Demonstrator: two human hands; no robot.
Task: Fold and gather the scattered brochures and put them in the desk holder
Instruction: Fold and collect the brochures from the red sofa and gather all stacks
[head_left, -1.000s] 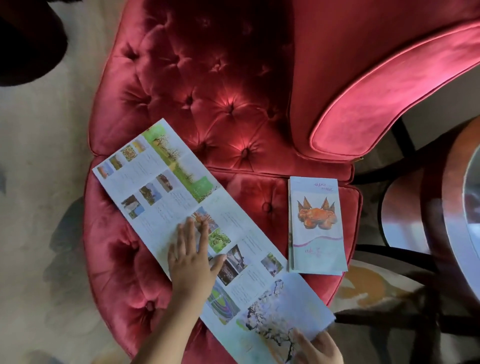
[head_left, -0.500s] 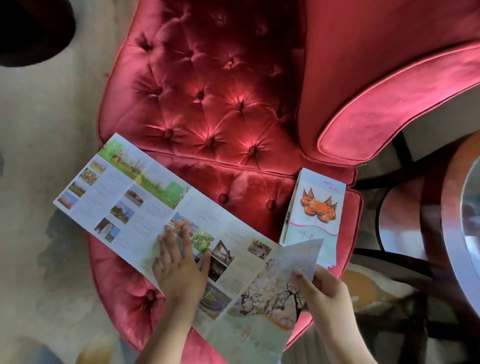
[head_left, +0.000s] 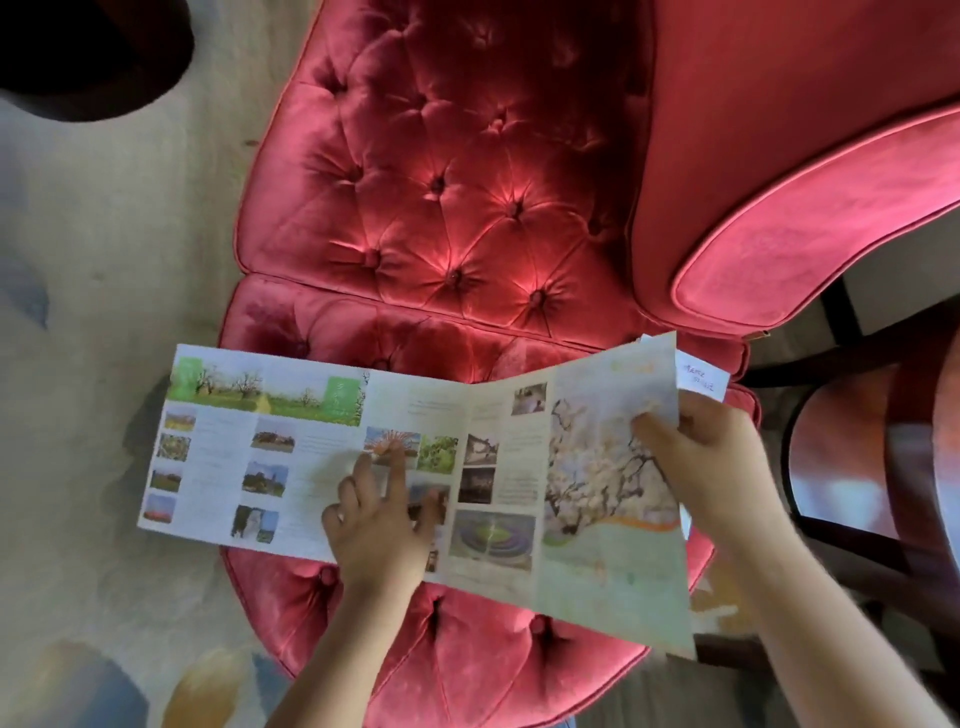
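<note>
A long unfolded brochure (head_left: 291, 447) with photos and a blossom-tree panel lies across the front of the red tufted chair seat (head_left: 415, 208). My left hand (head_left: 379, 519) rests on its middle with fingers spread, pressing it down. My right hand (head_left: 711, 462) pinches the right-hand blossom panel, thumb on top, and lifts it off the seat. A second, folded brochure (head_left: 701, 382) is almost hidden behind that raised panel; only a white corner shows. No desk holder is in view.
The chair's red armrest (head_left: 810, 223) curves along the right. A round dark wooden side table (head_left: 878, 467) stands beyond it at the right edge. Pale patterned carpet (head_left: 104, 260) covers the floor to the left, with a dark object (head_left: 78, 47) at the top left.
My right hand took hold of the brochure's right end and raised it, swinging the sheet level across the seat. The raised panel now covers most of the folded brochure. My left hand stayed pressing the middle.
</note>
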